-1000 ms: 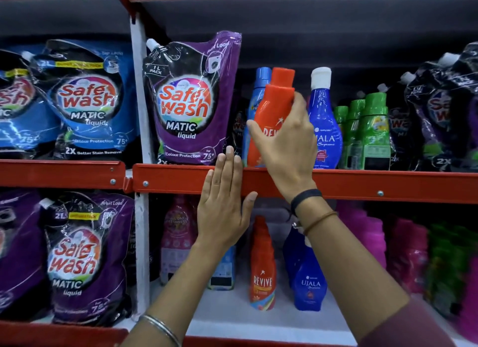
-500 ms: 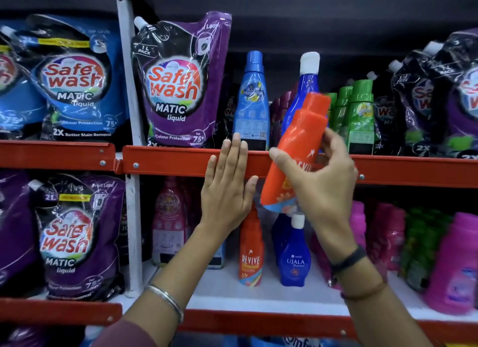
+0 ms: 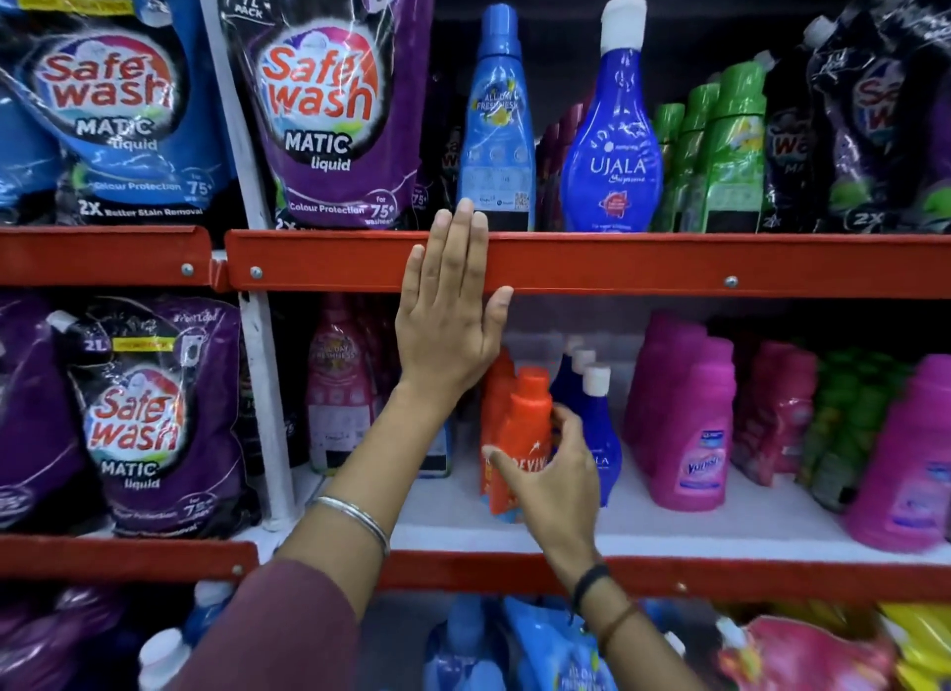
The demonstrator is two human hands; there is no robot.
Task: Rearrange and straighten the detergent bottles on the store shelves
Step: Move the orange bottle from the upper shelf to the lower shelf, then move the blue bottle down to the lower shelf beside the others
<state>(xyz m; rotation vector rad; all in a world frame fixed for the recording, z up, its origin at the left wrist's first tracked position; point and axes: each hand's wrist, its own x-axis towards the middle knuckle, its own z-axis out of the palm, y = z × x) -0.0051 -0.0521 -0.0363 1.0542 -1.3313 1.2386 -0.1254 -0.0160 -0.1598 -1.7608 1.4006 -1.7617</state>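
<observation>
My right hand [image 3: 553,479] grips an orange Revive bottle [image 3: 522,433] on the white lower shelf [image 3: 720,523], in front of another orange bottle [image 3: 496,387] and left of small blue Ujala bottles [image 3: 599,433]. The held bottle leans slightly. My left hand [image 3: 450,304] lies flat, fingers together, against the red rail of the upper shelf [image 3: 669,266]. On that upper shelf stand a light blue bottle [image 3: 496,124] and a large blue Ujala bottle [image 3: 615,134].
Purple [image 3: 319,103] and blue [image 3: 113,98] Safewash pouches fill the left. Green bottles [image 3: 720,155] and dark pouches [image 3: 875,114] sit at the upper right. Pink bottles [image 3: 689,423] crowd the lower shelf's right side. A white upright post [image 3: 257,330] divides the bays.
My right hand carried the orange bottle from the upper shelf down to the lower shelf, beside the other orange bottle. The left hand stayed on the rail. The view dropped lower.
</observation>
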